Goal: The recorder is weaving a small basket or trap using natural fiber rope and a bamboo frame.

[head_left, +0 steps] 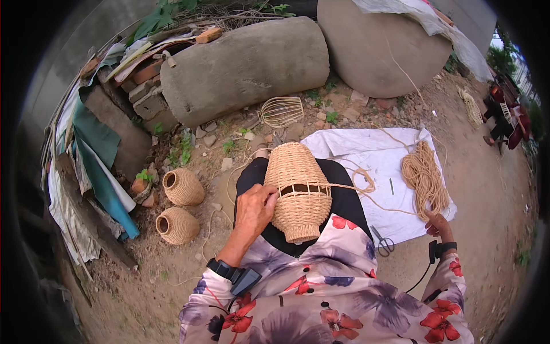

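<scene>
A woven tan basket (298, 218) with a band of bare uprights lies in my lap, its narrow neck toward me. My left hand (256, 207) grips its left side at that band, fingers bent against it. A cord (338, 186) runs from the band rightward in loops to my right hand (437, 225), whose fingers are curled on it at the bottom of a big cord coil (424, 178). The coil lies on a white sheet (361, 143), with black-handled scissors (385, 245) and a thin green stick (392, 186).
Two small woven baskets (182, 187) lie left. An open frame (281, 112) lies beyond my knees, before a concrete cylinder (245, 69) and round slab (384, 54). Tarps and boards (103, 172) edge the left. A seated person (507, 117) and pale cord bundle (471, 108) are at right.
</scene>
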Available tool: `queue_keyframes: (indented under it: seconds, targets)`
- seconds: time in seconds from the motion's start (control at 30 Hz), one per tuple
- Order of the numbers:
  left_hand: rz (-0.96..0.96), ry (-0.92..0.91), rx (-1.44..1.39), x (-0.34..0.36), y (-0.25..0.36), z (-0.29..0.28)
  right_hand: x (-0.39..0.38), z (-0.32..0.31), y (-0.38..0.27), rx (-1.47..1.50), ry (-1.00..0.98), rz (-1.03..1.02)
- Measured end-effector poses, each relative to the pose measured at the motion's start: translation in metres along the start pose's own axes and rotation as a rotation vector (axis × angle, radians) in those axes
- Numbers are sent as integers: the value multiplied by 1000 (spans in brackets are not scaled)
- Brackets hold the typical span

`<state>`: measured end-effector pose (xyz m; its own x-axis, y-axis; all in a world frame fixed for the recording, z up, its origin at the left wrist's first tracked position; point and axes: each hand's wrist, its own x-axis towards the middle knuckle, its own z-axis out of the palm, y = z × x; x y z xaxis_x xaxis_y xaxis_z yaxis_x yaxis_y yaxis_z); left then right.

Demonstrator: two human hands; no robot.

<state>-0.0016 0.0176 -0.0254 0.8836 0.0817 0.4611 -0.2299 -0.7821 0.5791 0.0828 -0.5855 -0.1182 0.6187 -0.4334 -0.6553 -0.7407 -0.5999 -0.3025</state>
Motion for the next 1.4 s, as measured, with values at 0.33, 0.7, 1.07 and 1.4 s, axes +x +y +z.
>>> queue_keyframes:
  seconds: [0.33,0.7,1.07,1.4]
  targets:
    - [-80,-62,-67,9,1,7,-213,162,-230,192,-50,-1661]
    - [-452,-40,204,-12,-20,-9,-247,192,-260,-177,338,-1832]
    - [27,22,429,-1,-13,-16,-247,189,-258,-218,384,-1773]
    - [-897,-248,-1166,-1,-35,-28,-241,174,-247,-250,456,-1683]
